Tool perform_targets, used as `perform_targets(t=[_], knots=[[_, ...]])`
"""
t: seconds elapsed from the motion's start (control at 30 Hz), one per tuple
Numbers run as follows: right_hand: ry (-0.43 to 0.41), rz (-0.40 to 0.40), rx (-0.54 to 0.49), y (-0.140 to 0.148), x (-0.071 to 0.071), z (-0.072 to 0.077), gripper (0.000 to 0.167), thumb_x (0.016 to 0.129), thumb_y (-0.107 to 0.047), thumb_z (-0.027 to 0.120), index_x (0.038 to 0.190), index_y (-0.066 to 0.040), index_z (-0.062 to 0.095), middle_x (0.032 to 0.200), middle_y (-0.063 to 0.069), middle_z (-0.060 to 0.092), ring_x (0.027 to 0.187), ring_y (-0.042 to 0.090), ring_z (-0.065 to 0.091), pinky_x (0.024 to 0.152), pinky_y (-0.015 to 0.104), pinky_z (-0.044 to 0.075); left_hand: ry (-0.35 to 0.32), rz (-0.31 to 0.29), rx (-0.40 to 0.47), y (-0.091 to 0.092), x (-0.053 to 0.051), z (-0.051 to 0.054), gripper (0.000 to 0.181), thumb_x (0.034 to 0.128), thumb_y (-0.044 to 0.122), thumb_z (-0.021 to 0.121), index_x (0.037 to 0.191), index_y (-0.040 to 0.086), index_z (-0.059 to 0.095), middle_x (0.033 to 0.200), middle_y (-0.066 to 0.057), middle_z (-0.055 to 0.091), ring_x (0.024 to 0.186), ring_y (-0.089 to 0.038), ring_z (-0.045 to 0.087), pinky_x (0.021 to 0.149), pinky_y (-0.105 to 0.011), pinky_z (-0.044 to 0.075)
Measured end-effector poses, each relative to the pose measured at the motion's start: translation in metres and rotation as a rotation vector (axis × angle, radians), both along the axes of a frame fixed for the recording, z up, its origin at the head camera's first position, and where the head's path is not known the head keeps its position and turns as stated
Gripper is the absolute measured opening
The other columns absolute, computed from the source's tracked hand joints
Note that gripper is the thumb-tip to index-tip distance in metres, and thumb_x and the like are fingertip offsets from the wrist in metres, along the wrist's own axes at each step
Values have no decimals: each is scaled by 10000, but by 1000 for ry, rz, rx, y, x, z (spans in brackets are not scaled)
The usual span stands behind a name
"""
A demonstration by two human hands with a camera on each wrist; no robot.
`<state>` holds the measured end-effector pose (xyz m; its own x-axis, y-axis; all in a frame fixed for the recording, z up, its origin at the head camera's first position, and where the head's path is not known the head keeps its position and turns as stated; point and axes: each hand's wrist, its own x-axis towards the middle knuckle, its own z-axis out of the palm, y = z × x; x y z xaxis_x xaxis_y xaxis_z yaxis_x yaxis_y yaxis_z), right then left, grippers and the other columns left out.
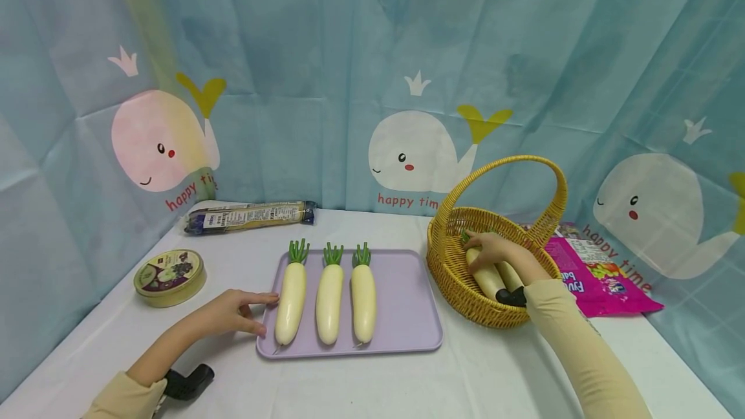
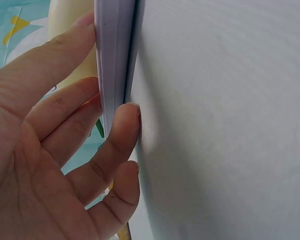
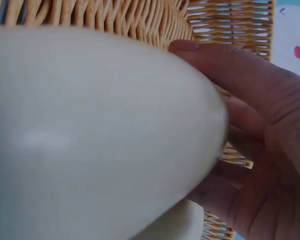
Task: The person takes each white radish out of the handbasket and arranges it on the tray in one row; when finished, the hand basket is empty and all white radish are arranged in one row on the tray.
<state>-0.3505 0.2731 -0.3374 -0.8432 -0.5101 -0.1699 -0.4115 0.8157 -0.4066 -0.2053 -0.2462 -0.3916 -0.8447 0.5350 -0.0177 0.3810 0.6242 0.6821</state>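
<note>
Showing all left fingers (image 2: 124, 132) at the tray (image 2: 111, 55): left wrist alone.

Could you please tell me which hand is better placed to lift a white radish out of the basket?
Probably the right hand: it is inside the basket and holds a white radish, while the left hand touches the left edge of the tray.

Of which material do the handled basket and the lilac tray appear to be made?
Handled basket: wicker or plastic imitation, slightly glossy, judging by its woven yellow-brown strands.
Lilac tray: probably smooth, fairly matte plastic, given its even colour and raised rim.
</note>
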Motion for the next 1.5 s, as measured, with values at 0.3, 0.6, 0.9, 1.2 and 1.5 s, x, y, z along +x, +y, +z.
perform_targets(t=[0.3, 0.6, 0.9, 1.2, 1.5], knots=[[39, -55, -44, -2, -1, -1, 505, 696, -212, 763, 1124, 4, 603, 1410, 225, 217, 1223, 467, 196, 900, 537, 284, -9, 2, 1, 0, 0, 1, 638, 718, 271, 736, 1222, -48, 509, 985, -144, 612, 631, -90, 486, 549, -263, 408], [77, -70, -128, 1, -4, 2, 469, 735, -183, 740, 1134, 15, 595, 1419, 232, 179, 1223, 475, 185, 886, 541, 300, -6, 0, 2, 0, -1, -1, 637, 719, 275, 736, 1217, -53, 511, 1031, -179, 599, 630, -83, 478, 552, -259, 406], [63, -112, -281, 8, -8, 9, 572, 746, -284, 734, 1203, 6, 549, 1448, 194, 124, 1258, 442, 132, 881, 544, 305, -2, 1, -4, 0, 0, 0, 634, 720, 276, 735, 1218, -50, 513, 1055, -193, 590, 634, -84, 482, 555, -259, 408], [-12, -243, -494, 4, 4, 30, 637, 787, -275, 700, 1283, 36, 447, 1473, 139, -5, 1276, 422, 74, 877, 507, 338, 1, 2, -11, 1, 1, 2, 632, 722, 276, 734, 1215, -52, 513, 1075, -214, 577, 641, -86, 483, 557, -259, 410], [8, -268, -518, 4, 14, 35, 650, 798, -334, 677, 1297, 10, 443, 1475, 120, 9, 1233, 401, 254, 812, 439, 414, 13, -19, 6, -1, -1, -1, 626, 731, 278, 728, 1211, -59, 512, 1111, -240, 555, 645, -86, 500, 567, -262, 421]])
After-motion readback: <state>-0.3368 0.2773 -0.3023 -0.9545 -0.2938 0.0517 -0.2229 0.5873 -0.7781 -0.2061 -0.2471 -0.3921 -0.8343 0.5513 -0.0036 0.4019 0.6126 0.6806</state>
